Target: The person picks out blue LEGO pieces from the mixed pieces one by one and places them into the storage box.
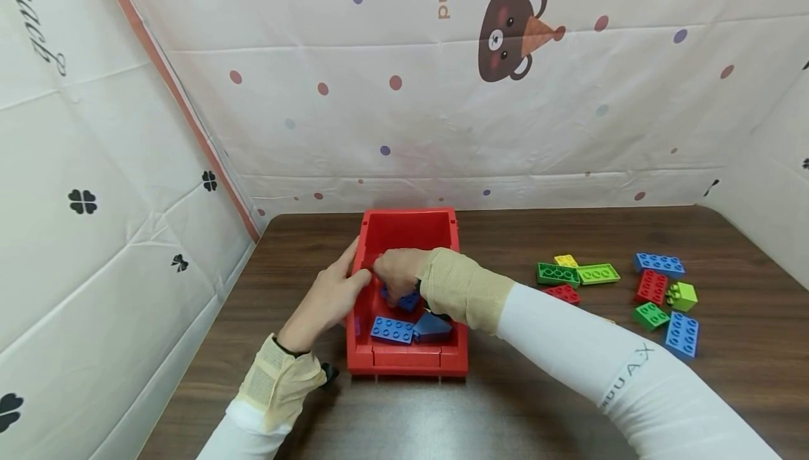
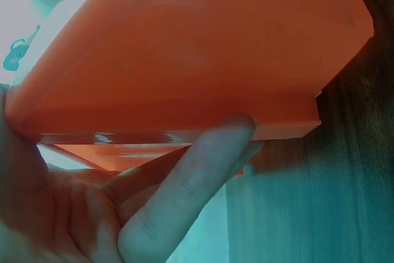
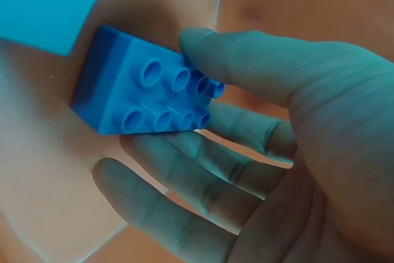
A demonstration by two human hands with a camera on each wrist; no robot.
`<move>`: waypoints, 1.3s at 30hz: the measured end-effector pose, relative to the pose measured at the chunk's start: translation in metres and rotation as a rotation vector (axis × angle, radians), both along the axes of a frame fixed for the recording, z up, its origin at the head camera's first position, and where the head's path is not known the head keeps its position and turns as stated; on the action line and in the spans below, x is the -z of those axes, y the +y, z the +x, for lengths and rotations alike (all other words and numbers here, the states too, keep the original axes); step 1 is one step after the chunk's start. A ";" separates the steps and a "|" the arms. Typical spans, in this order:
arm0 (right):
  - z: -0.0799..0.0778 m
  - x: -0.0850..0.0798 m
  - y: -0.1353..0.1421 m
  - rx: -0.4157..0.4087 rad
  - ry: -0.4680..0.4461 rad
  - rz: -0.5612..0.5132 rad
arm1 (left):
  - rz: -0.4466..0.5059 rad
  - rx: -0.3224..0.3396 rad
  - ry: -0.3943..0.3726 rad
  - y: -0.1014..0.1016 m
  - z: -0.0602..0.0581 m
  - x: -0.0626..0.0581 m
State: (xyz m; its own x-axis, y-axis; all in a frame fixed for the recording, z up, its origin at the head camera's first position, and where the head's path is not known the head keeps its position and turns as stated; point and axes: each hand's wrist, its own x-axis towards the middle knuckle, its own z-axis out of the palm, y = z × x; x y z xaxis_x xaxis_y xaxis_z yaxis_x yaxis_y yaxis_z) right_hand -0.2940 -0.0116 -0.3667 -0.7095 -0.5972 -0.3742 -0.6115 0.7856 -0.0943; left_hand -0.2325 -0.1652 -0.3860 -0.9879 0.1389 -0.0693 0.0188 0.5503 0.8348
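Note:
A red plastic bin (image 1: 411, 359) stands on the dark wooden table in front of me. My left hand (image 1: 325, 302) grips its left wall, thumb at the rim; the left wrist view shows fingers (image 2: 203, 158) along the outside. Inside the bin, my right hand (image 1: 399, 274) has its thumb and fingers around a studded blue brick (image 3: 148, 97), pinching it close over the bin floor. Nearer the front lie another blue brick (image 1: 392, 330) and a blue sloped piece (image 1: 432, 326). The right hand and wrist wrap hide part of the inside.
Right of the bin are loose bricks: dark green (image 1: 557, 274), lime (image 1: 598, 274), yellow (image 1: 565, 260) and red (image 1: 562, 294). Farther right sits a second group with two blue bricks (image 1: 682, 334), a red one (image 1: 651, 287) and green ones (image 1: 650, 316). A printed cloth (image 1: 442, 130) hangs behind.

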 end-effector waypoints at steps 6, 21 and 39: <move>0.001 -0.001 0.001 0.022 0.007 -0.005 | -0.008 -0.004 0.005 0.001 0.000 0.000; 0.001 -0.002 0.002 0.033 0.053 -0.022 | 0.013 -0.005 -0.016 0.002 0.003 -0.002; 0.001 -0.004 0.003 0.010 0.067 -0.046 | 0.017 -0.010 -0.041 0.002 0.001 0.002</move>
State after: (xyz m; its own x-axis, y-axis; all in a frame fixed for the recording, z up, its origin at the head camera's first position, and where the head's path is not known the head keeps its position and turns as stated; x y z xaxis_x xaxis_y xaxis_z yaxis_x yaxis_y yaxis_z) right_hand -0.2927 -0.0082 -0.3623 -0.7384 -0.6051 -0.2976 -0.6095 0.7877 -0.0896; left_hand -0.2314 -0.1631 -0.3878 -0.9857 0.1301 -0.1073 -0.0211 0.5361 0.8439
